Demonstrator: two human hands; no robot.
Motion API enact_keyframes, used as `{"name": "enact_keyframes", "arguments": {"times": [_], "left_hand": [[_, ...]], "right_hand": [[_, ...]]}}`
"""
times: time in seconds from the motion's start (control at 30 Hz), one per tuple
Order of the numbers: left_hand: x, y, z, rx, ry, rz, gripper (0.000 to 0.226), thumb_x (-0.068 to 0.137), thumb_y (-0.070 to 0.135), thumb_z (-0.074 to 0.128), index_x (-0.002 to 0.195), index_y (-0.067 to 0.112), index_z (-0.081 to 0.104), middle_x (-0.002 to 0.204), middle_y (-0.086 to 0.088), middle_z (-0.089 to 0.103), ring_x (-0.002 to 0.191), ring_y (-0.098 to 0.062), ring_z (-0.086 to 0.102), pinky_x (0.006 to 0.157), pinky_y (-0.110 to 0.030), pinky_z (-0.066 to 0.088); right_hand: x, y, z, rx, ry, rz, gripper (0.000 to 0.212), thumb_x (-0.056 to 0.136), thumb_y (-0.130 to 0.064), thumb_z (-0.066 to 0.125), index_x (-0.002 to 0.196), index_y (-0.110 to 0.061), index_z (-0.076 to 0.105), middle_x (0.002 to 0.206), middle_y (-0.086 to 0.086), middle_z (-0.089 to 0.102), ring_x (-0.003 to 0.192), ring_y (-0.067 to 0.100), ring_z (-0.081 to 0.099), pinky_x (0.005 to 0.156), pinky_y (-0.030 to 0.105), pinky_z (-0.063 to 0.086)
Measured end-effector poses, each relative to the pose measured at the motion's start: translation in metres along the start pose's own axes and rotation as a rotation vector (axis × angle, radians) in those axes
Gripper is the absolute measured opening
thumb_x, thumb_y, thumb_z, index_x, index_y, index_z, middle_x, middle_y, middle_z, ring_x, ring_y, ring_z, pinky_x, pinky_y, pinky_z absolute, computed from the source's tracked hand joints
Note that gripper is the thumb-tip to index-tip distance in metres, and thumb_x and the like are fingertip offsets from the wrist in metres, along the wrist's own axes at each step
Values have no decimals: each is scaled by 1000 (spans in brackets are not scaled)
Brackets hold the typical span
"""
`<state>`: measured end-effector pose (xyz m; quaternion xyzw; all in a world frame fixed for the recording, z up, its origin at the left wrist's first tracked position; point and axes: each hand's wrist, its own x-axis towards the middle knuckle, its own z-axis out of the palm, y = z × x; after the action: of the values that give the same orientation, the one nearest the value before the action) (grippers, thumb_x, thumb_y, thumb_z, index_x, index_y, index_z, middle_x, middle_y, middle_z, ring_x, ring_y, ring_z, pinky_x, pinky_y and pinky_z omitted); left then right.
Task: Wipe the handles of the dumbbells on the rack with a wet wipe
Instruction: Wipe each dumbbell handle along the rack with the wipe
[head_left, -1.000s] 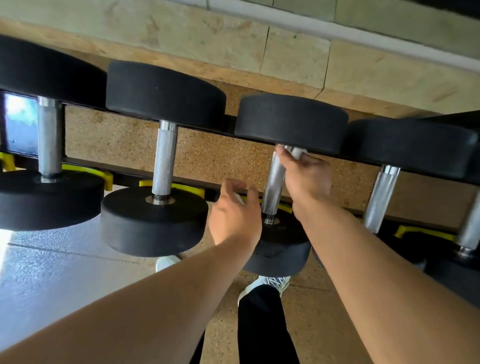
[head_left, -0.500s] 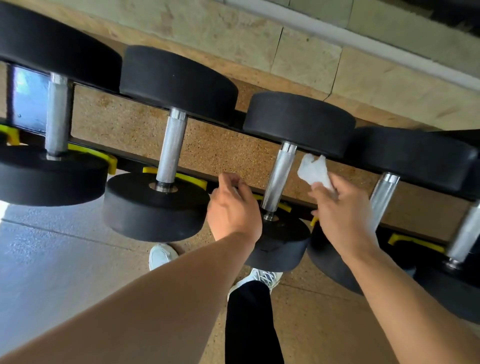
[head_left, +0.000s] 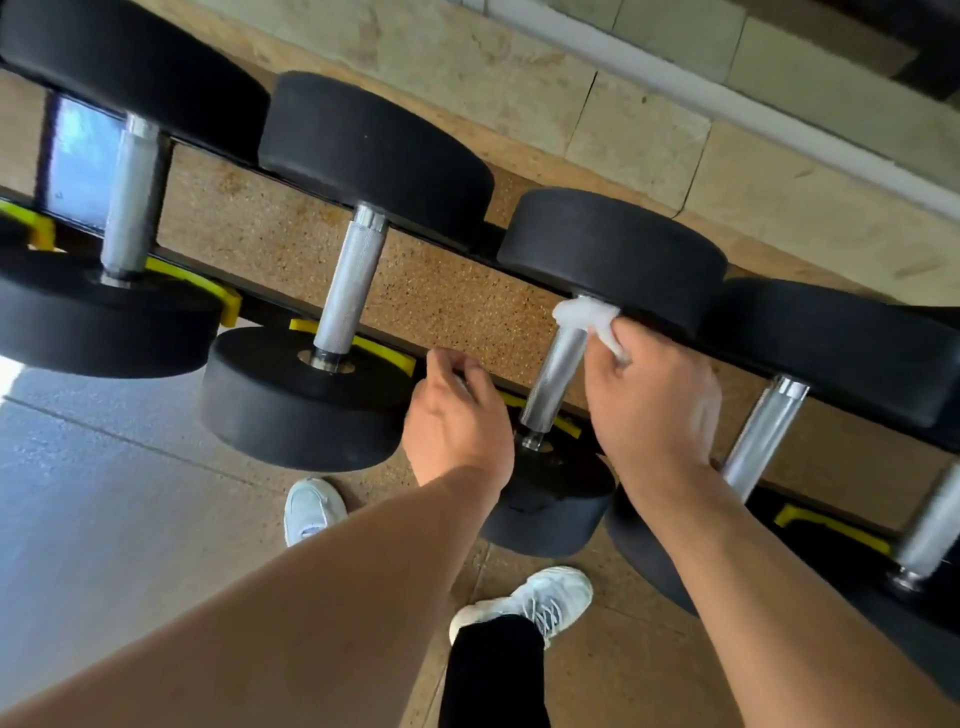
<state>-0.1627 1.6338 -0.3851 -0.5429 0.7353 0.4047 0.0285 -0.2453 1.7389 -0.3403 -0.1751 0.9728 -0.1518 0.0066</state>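
Several black dumbbells with silver knurled handles lie across a black rack (head_left: 270, 312) with yellow saddles. My right hand (head_left: 652, 400) holds a crumpled white wet wipe (head_left: 587, 314) and presses it on the far end of the third dumbbell's handle (head_left: 553, 376), just under that dumbbell's far head (head_left: 613, 249). My left hand (head_left: 457, 421) hovers with loosely curled fingers over the rack's front rail, left of that handle; whether it touches the rail is unclear. Other handles are the second one (head_left: 350, 286) and the fourth one (head_left: 761, 434).
The leftmost dumbbell's handle (head_left: 130, 202) is at the far left, a blurred fifth handle (head_left: 935, 525) at the right edge. Below the rack lie cork-like flooring and pale tiles. My two white shoes (head_left: 540, 597) stand close to the rack's front.
My right hand left the third handle, lifted the wipe clear to its right, then brought it back onto the handle's far end. The left hand stayed put. The view tilted.
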Motion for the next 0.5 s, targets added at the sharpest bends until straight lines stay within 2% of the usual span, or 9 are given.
{"name": "enact_keyframes", "arguments": {"times": [0.07, 0.1, 0.17, 0.2, 0.27, 0.3, 0.37, 0.4, 0.5], "left_hand": [[-1, 0, -1, -4, 12, -4, 18, 102, 37, 37, 103, 28, 53, 87, 1, 64, 75, -22, 54, 66, -33, 37], [-2, 1, -1, -7, 21, -9, 19, 102, 37, 37, 103, 28, 53, 87, 1, 65, 75, -23, 55, 66, -33, 38], [-3, 1, -1, -18, 37, -15, 18, 102, 37, 38, 103, 28, 54, 85, 2, 64, 74, -23, 56, 66, -34, 41], [-3, 1, -1, -24, 45, -14, 17, 102, 36, 39, 102, 28, 54, 84, 3, 64, 74, -22, 57, 66, -35, 43], [-5, 2, 0, -36, 68, -13, 16, 101, 36, 40, 102, 28, 54, 82, 6, 63, 75, -19, 58, 66, -35, 45], [-6, 3, 0, -42, 77, -14, 15, 101, 35, 41, 102, 28, 54, 81, 8, 61, 73, -16, 57, 66, -33, 44], [-7, 3, 0, -60, 91, -17, 14, 101, 34, 42, 102, 28, 55, 79, 12, 58, 69, -7, 54, 64, -30, 41], [-7, 4, 0, -64, 96, -17, 14, 101, 34, 42, 102, 28, 55, 78, 13, 57, 69, -2, 52, 63, -29, 40], [-8, 2, -1, -73, 110, -21, 12, 100, 34, 42, 101, 29, 54, 78, 12, 58, 67, -2, 53, 59, -30, 41]], "right_hand": [[1, 5, 1, -110, -4, -187, 14, 88, -13, 61, 89, -9, 75, 54, 4, 59, 43, 16, 44, 48, 14, 14], [2, 9, 0, -147, -26, -250, 19, 86, -11, 63, 99, -9, 76, 60, 8, 67, 42, 21, 52, 49, 13, 16], [8, 14, -3, -226, -103, -374, 30, 84, -9, 63, 112, -12, 74, 83, 9, 77, 48, 26, 65, 51, 16, 24], [12, 14, -4, -283, -165, -434, 35, 83, -10, 61, 116, -15, 72, 102, 6, 77, 52, 26, 68, 51, 17, 25], [15, 15, -2, -443, -320, -575, 45, 86, -18, 49, 128, -20, 64, 142, -2, 60, 61, 22, 71, 49, 18, 23], [16, 17, 0, -514, -387, -662, 51, 88, -21, 39, 135, -20, 57, 153, -4, 48, 67, 20, 72, 47, 19, 21], [18, 22, 2, -629, -474, -822, 62, 90, -21, 23, 149, -15, 40, 165, -1, 25, 82, 21, 70, 44, 23, 21], [18, 25, 3, -662, -491, -885, 64, 91, -20, 22, 153, -12, 34, 168, 1, 15, 90, 23, 68, 43, 24, 21], [22, 42, 6, -637, -464, -996, 61, 93, -14, 37, 154, -7, 34, 169, 1, 3, 96, 25, 64, 40, 25, 19]]}}
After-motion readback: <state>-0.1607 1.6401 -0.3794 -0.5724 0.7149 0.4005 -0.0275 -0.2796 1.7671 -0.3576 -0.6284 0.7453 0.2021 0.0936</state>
